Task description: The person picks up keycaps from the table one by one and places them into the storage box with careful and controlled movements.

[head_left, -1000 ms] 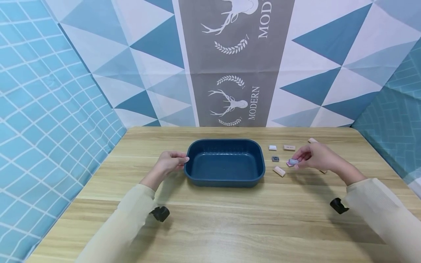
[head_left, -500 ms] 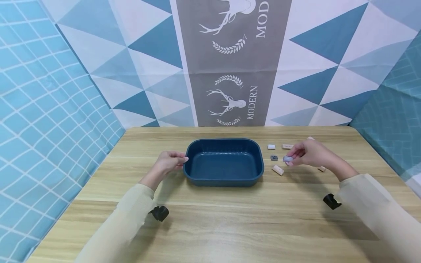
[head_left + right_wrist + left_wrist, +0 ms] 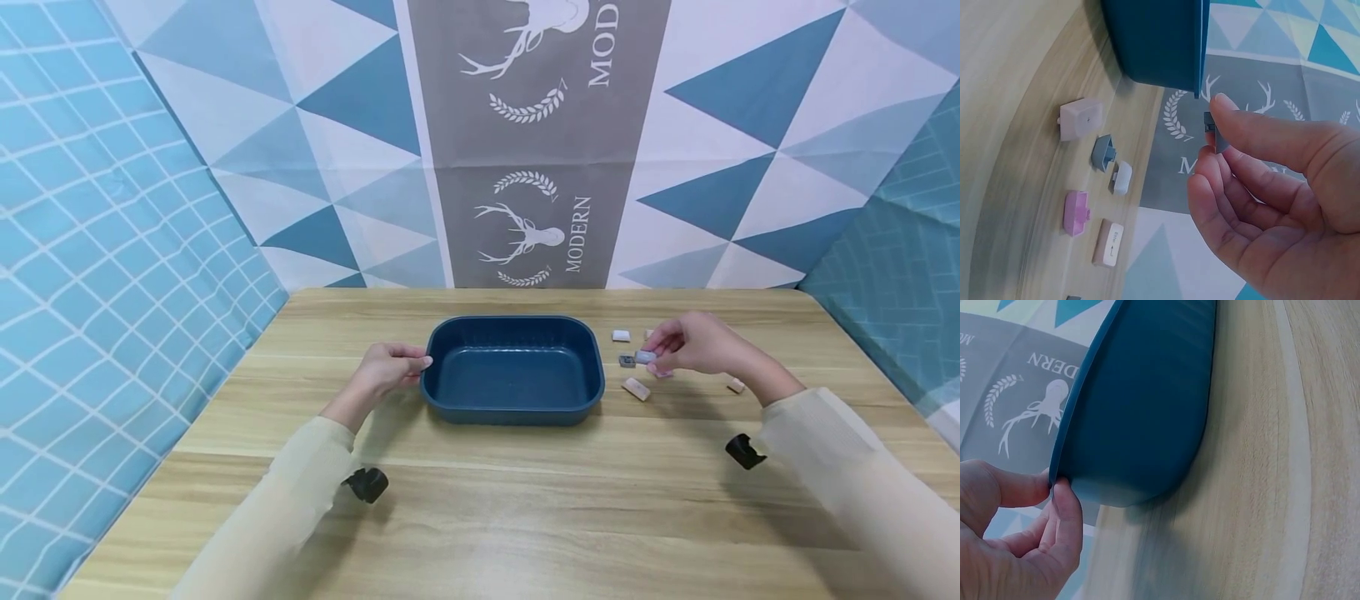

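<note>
My left hand (image 3: 382,375) pinches the left rim of a dark blue plastic basin (image 3: 513,417), thumb on one side and fingers on the other in the left wrist view. To the basin's right, my right hand (image 3: 697,343) pinches a small grey keyboard keycap (image 3: 1220,140) between thumb and fingers, above the table. Below that hand lie loose keycaps: a pale pink one (image 3: 1080,119), a dark grey one (image 3: 1104,152), a white one (image 3: 1121,179), a pink one (image 3: 1076,212) and a lettered pale one (image 3: 1108,242). Part of the lettered keycap is hidden by my hand in the head view.
Wood-grain table (image 3: 495,508) under everything. Another pale keycap (image 3: 736,385) lies below my right wrist. Patterned cloth (image 3: 525,167) hangs behind the table, with blue cloth (image 3: 112,250) along the left. A black clip-like piece (image 3: 745,452) shows beside the right sleeve.
My right hand has moved left toward the basin with the grey keycap, off the pink keycap. The left hand and the basin have stayed put.
</note>
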`<state>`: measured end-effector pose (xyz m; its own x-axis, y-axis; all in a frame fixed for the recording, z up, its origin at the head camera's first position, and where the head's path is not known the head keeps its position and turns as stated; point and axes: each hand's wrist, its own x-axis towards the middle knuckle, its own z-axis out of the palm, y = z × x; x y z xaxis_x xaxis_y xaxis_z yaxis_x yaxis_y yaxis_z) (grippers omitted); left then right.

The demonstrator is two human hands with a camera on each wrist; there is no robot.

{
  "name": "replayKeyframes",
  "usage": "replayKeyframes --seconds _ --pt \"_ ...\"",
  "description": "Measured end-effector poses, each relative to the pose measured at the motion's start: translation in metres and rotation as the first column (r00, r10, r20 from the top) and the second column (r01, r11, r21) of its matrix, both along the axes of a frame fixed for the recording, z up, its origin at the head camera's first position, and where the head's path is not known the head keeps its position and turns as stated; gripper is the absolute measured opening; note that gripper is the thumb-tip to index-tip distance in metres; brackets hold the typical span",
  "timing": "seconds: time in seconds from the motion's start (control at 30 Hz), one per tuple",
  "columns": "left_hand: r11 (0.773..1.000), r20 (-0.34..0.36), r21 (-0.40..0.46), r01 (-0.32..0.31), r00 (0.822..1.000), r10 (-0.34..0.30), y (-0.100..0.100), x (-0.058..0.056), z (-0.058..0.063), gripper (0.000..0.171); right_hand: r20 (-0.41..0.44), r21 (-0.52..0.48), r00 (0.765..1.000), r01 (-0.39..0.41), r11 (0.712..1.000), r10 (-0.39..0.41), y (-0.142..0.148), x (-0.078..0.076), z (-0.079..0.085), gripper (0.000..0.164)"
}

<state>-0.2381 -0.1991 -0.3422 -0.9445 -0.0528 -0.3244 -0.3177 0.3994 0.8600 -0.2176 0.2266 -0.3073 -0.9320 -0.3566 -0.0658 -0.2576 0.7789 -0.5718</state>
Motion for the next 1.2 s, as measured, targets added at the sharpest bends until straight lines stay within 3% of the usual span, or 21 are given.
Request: replayKeyframes --seconds 0.43,1.03,1.2 --pt "0.999 -0.005 0.035 -0.017 1.000 0.018 0.002 0.000 -0.004 0.035 -0.024 0.019 1.000 -0.017 1.000 0.018 -0.009 -0.006 0.001 0.024" --pt "0.993 -0.003 0.120 -0.014 1.000 0.015 -0.001 0.002 -0.002 0.036 0.005 -0.012 0.999 -0.048 0.999 0.048 -0.029 -0.012 0.017 0.019" --pt "0.992 -0.001 0.123 -0.019 1.000 0.019 0.001 0.003 -0.001 0.035 0.001 0.019 0.997 -0.076 0.997 0.076 -0.037 -0.013 0.021 0.018"
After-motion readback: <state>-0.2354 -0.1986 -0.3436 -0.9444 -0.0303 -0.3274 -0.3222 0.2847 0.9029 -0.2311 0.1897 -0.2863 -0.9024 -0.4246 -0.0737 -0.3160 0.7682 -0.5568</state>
